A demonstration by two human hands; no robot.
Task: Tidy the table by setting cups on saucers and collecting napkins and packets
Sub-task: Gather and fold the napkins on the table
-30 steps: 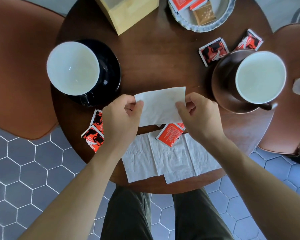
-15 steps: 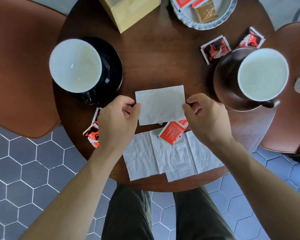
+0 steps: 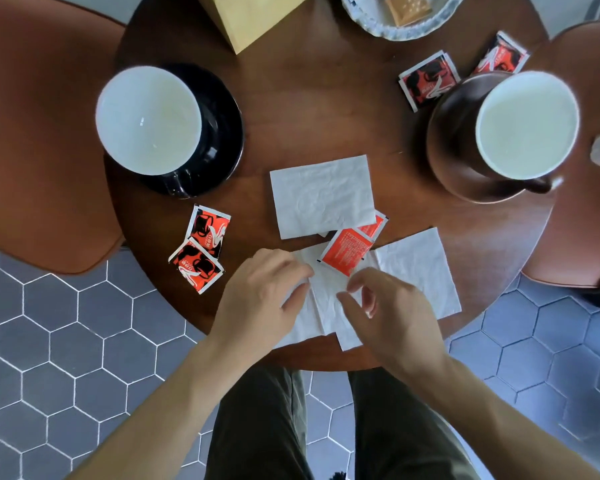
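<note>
A folded white napkin lies flat on the round wooden table, partly covering a red packet. Nearer me, unfolded napkins lie at the table's front edge. My left hand rests on their left part, fingers apart. My right hand hovers over their middle, fingers spread and empty. A white cup stands on a black saucer at left. Another white cup stands on a brown saucer at right.
Two red-black packets lie at front left, two more by the brown saucer. A scalloped dish with packets and a yellow box sit at the far edge. Brown chairs flank the table.
Both hands let go of the folded napkin, which now lies on the table. They have drawn back toward me onto the unfolded napkins.
</note>
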